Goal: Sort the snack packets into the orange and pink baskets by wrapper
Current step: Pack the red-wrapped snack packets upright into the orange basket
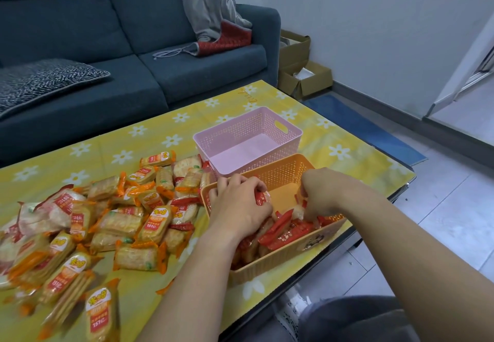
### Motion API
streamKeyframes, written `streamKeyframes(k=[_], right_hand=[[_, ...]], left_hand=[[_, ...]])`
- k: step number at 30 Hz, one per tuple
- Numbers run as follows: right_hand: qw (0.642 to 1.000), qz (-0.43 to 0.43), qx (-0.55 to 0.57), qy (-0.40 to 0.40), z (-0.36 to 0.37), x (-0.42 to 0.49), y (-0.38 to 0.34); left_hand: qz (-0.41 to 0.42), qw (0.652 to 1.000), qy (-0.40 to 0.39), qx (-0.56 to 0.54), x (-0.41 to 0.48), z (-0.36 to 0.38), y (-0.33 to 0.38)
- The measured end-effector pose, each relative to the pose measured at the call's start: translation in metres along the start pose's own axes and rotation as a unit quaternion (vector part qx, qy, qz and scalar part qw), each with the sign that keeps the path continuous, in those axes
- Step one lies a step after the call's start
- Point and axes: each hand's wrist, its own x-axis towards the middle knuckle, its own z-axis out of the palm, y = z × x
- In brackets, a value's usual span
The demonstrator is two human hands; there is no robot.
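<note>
both hands in orange plastic basket [283, 178]: left hand [240, 205] pinching red-wrapped snack packet [262, 197], right hand [319, 194] gripping another. pink plastic basket [248, 138] just behind, nothing inside.

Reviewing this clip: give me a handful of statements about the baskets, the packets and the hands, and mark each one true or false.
1. The pink basket holds several packets. False: no packets show inside it.
2. The orange basket holds red-wrapped packets. True.
3. Both hands are over the orange basket. True: the left hand grips a red packet, and the right hand is down among the packets.
4. The orange-wrapped packets lie loose on the yellow tablecloth. True.
5. The pink basket is nearer the person than the orange one. False: it stands behind the orange basket, towards the sofa.
</note>
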Motion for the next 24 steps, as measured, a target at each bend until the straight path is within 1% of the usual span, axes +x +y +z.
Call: streamKeyframes(k=[3, 5, 6, 9, 10, 11, 13, 16, 18, 19, 21, 24], right_hand=[[1.0, 0.001, -0.004, -0.031, -0.001, -0.001, 0.002], [1.0, -0.007, 0.003, -0.012, -0.002, -0.002, 0.005], [1.0, -0.01, 0.017, 0.02, -0.003, -0.001, 0.007], [0.983, -0.04, 0.061, 0.17, -0.005, 0.001, 0.009], [0.973, -0.063, 0.083, 0.207, -0.006, 0.002, 0.008], [0.964, -0.092, 0.102, 0.226, -0.005, 0.004, 0.007], [0.958, -0.143, 0.118, 0.221, 0.0, 0.009, 0.004], [0.968, -0.164, 0.105, 0.155, 0.011, 0.017, -0.004], [0.972, -0.179, 0.103, 0.117, 0.016, 0.02, -0.008], [0.968, -0.189, 0.124, 0.109, 0.018, 0.02, -0.011], [0.952, -0.189, 0.219, 0.102, 0.022, 0.018, -0.012], [0.914, -0.144, 0.372, 0.08, 0.023, 0.017, -0.006]], left_hand=[[0.003, 1.0, -0.001, -0.002, -0.001, -0.001, 0.0], [0.002, 1.0, -0.002, -0.003, -0.001, -0.001, 0.0], [0.002, 1.0, -0.003, -0.002, -0.001, -0.001, -0.001], [0.0, 1.0, -0.004, 0.001, 0.0, -0.001, -0.001], [-0.001, 1.0, -0.002, -0.001, 0.0, -0.002, -0.001], [-0.002, 1.0, 0.001, -0.003, -0.001, -0.002, 0.0], [-0.005, 1.0, 0.006, 0.0, -0.001, -0.001, 0.0], [-0.009, 1.0, 0.017, 0.003, 0.0, 0.001, 0.001], [0.008, 0.999, 0.032, 0.008, 0.001, 0.001, 0.003], [0.026, 0.999, 0.038, 0.007, 0.0, 0.001, 0.005], [0.064, 0.997, 0.034, -0.005, 0.0, 0.001, 0.009], [0.079, 0.997, 0.008, -0.011, -0.001, 0.003, 0.01]])
